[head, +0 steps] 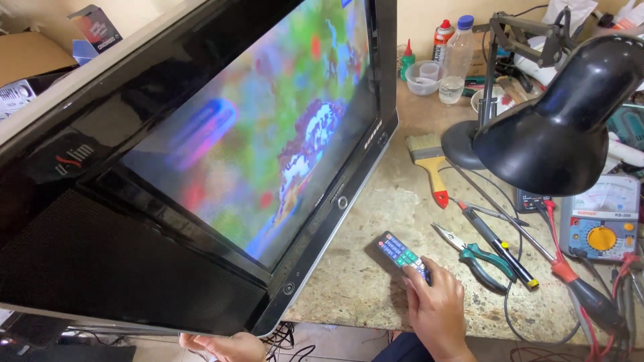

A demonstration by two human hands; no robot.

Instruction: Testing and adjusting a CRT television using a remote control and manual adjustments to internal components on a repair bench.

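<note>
Right hand [437,310] pressed fingers closed over the near end of the remote [401,254] lying flat on the table [362,281]; left hand [225,346], palm open, steadied the television [201,154] from beneath; aiming the remote squarely seemed wise

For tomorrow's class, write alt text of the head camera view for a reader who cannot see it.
A person's right hand presses a remote control lying on a stone workbench, while the left hand supports the bottom edge of a large black television showing a blurred colourful picture. Pliers, a screwdriver, a paintbrush, a multimeter and a black desk lamp lie nearby.
</note>
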